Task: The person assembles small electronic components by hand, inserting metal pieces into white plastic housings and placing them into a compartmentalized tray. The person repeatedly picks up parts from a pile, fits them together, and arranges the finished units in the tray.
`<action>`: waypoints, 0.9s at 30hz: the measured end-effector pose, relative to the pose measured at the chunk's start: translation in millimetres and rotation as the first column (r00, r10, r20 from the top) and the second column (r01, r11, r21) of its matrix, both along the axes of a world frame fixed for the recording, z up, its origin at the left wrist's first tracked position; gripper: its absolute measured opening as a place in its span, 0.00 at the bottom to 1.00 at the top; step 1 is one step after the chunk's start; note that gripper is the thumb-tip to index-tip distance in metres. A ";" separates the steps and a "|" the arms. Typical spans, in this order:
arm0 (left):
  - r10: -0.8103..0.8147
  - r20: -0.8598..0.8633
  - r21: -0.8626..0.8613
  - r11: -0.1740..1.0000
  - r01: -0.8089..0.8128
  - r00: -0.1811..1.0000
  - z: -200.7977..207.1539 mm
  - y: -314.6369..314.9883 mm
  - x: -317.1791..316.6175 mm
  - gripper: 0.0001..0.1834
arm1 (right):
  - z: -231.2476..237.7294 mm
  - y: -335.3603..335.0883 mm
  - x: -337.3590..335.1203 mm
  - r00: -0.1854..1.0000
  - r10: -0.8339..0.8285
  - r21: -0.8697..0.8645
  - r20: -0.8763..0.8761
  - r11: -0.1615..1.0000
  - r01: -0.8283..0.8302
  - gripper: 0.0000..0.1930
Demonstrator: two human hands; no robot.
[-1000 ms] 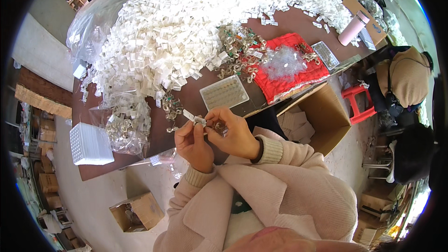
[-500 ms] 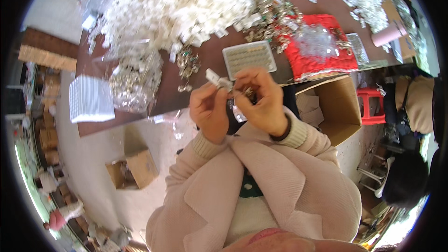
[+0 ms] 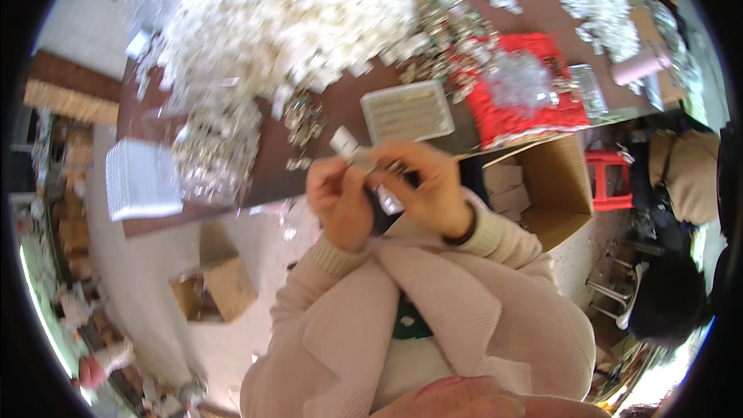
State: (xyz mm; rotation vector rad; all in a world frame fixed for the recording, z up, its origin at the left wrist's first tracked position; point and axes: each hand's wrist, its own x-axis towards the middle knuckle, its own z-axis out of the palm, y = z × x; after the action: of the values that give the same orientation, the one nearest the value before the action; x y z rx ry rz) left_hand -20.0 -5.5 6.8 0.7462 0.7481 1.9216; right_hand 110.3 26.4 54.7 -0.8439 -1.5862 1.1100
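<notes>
Close together in front of my chest, both hands are pinched over one small item with a white tag (image 3: 344,141) that sticks up above the fingertips. My left hand (image 3: 340,203) is closed on the lower part of this tagged item. Thumb and fingers of my right hand (image 3: 430,187) meet it from the other side, with small shiny metal pieces (image 3: 399,167) showing among them. Motion blur hides the exact grip. Just beyond my hands lies a shallow clear tray (image 3: 408,112) with rows of small goldish pieces.
A big heap of white tags (image 3: 286,15) covers the table's far side. Metal trinkets (image 3: 453,35) lie beside a red cloth bag (image 3: 526,108). At left are a bagged bundle (image 3: 217,147) and stacked white trays (image 3: 143,179). An open carton (image 3: 561,186) stands right, near a red stool (image 3: 610,178).
The view has shifted slightly, so the table sits a little lower. Both hands stay together on the tagged item, with the right fingers now flatter across it.
</notes>
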 end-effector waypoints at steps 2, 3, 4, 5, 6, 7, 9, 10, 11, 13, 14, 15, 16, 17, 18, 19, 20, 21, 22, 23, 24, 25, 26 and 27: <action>-0.007 -0.076 -0.014 1.000 0.006 0.997 0.0 4.7 -0.3 0.08 | 0.4 2.2 0.6 0.978 -0.121 0.288 0.168 0.955 0.068 0.16; 0.012 -0.144 -0.022 1.000 -0.015 0.989 0.5 8.3 -0.5 0.08 | 1.4 3.6 1.4 0.971 -0.148 0.355 0.190 0.932 0.073 0.16; -0.033 -0.114 -0.040 0.999 0.029 0.993 1.6 9.4 -1.1 0.08 | 2.3 6.0 4.0 0.957 -0.187 0.385 0.222 0.918 0.090 0.16; -0.037 -0.157 -0.065 0.997 0.027 0.987 1.2 12.1 -0.7 0.08 | 2.3 5.8 5.0 0.950 -0.211 0.415 0.231 0.904 0.099 0.16; -0.045 -0.206 -0.076 0.997 0.030 0.977 0.9 12.9 -0.4 0.07 | 1.5 4.4 5.3 0.948 -0.231 0.455 0.217 0.884 0.111 0.16; -0.057 -0.258 -0.068 0.997 0.040 0.965 0.0 12.3 -0.8 0.07 | -0.4 2.9 6.4 0.945 -0.218 0.420 0.246 0.902 0.099 0.17; -0.141 -0.251 -0.161 0.982 0.102 0.958 -3.7 10.8 -2.7 0.10 | -7.0 -1.9 12.5 0.948 -0.185 0.359 0.258 0.930 0.083 0.17; -0.188 -0.148 -0.185 0.970 0.160 0.971 -6.4 9.5 -2.5 0.10 | -10.9 -4.2 18.1 0.961 -0.109 0.261 0.256 0.964 0.040 0.18; -0.235 -0.034 -0.205 0.953 0.223 0.971 -8.5 9.6 -3.7 0.10 | -14.5 -5.8 25.1 0.973 -0.070 0.162 0.220 0.986 0.034 0.15; -0.264 0.113 -0.187 0.941 0.281 0.958 -12.1 9.0 -5.7 0.11 | -21.8 -1.2 41.7 0.957 -0.161 0.155 0.243 0.980 0.125 0.11; -0.294 0.170 -0.177 0.930 0.322 0.941 -12.4 8.5 -8.8 0.12 | -25.4 5.6 50.9 0.933 -0.251 0.197 0.257 0.959 0.203 0.09; -0.310 0.235 -0.174 0.919 0.354 0.921 -13.0 8.2 -10.1 0.12 | -28.7 12.3 59.7 0.902 -0.343 0.239 0.261 0.928 0.284 0.08; -0.308 0.245 -0.168 0.920 0.353 0.919 -13.4 8.4 -10.4 0.13 | -30.3 18.2 69.1 0.856 -0.404 0.252 0.322 0.908 0.334 0.08; -0.327 0.276 -0.152 0.914 0.377 0.904 -13.9 8.7 -10.7 0.12 | -32.3 23.1 75.8 0.801 -0.466 0.268 0.375 0.882 0.388 0.08; -0.337 0.313 -0.144 0.907 0.395 0.888 -14.6 9.3 -10.1 0.12 | -35.2 27.2 79.0 0.805 -0.452 0.256 0.385 0.890 0.378 0.08; -0.350 0.349 -0.133 0.900 0.416 0.869 -15.6 9.7 -9.2 0.12 | -37.6 31.9 81.4 0.807 -0.438 0.245 0.395 0.897 0.367 0.09; -0.360 0.372 -0.132 0.892 0.432 0.856 -16.9 9.6 -7.8 0.12 | -40.1 35.7 82.5 0.810 -0.424 0.233 0.405 0.905 0.357 0.09; -0.371 0.393 -0.129 0.884 0.450 0.841 -18.4 9.4 -6.4 0.11 | -42.6 39.0 82.3 0.808 -0.418 0.274 0.416 0.904 0.327 0.09; -0.385 0.413 -0.128 0.872 0.471 0.825 -19.9 9.3 -5.5 0.11 | -45.3 42.1 80.8 0.805 -0.413 0.313 0.426 0.902 0.297 0.09; -0.384 0.389 -0.159 0.867 0.472 0.837 -21.2 8.8 -5.4 0.11 | -47.8 44.5 79.4 0.803 -0.408 0.352 0.435 0.898 0.265 0.09; -0.387 0.364 -0.192 0.859 0.475 0.847 -22.2 8.3 -5.7 0.11 | -49.7 46.2 78.6 0.799 -0.390 0.342 0.457 0.906 0.247 0.10; -0.391 0.339 -0.224 0.850 0.477 0.856 -23.2 8.2 -5.7 0.11 | -51.5 47.7 78.3 0.787 -0.385 0.339 0.482 0.910 0.237 0.10; -0.396 0.333 -0.219 0.850 0.479 0.856 -24.2 8.3 -5.6 0.11 | -52.9 49.0 78.3 0.775 -0.379 0.337 0.506 0.914 0.227 0.10; -0.401 0.327 -0.213 0.851 0.480 0.856 -24.7 8.2 -5.6 0.10 | -54.2 49.9 78.5 0.762 -0.374 0.327 0.529 0.918 0.223 0.10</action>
State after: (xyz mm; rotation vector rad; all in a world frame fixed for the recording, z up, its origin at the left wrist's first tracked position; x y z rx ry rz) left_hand -25.5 2.7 -17.8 0.4132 0.6006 1.4120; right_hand 188.8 76.3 0.6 -1.2993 -1.9443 0.4092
